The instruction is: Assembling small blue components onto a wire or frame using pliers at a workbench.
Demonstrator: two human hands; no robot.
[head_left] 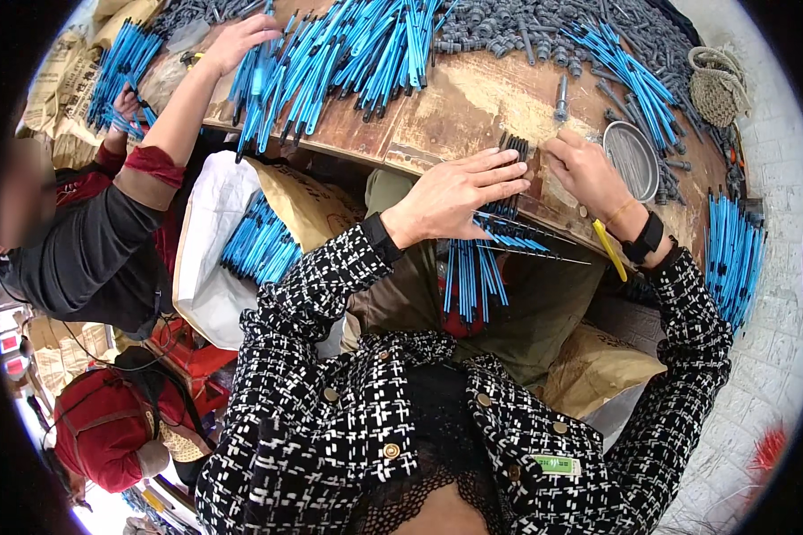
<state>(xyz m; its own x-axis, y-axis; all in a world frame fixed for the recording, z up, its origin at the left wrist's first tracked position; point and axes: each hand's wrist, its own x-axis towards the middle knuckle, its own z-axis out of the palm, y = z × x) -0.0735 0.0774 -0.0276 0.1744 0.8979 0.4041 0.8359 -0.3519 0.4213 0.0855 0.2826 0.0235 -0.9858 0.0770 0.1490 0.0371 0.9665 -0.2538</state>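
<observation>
My left hand [462, 192] is stretched out flat, fingers together and pointing right, at the table's front edge. Beside its fingertips are several slim blue rods with black ends [477, 276], which hang over the edge toward my lap. Their dark tips [514, 145] show just past my fingers. A few thin metal wires [544, 257] stick out to the right below this hand. My right hand [589, 178] is closed in a pinch just above the wood; what its fingertips hold, if anything, is too small to make out. A round metal dish [655, 176] of fine wires lies beside it.
Piles of blue rods [379, 62] and grey plastic fittings [509, 31] cover the table's [410, 134] far side. A yellow-handled tool [609, 250] sits at the edge. A co-worker's hand [241, 40] reaches in from the left. Rods fill an open sack [210, 223].
</observation>
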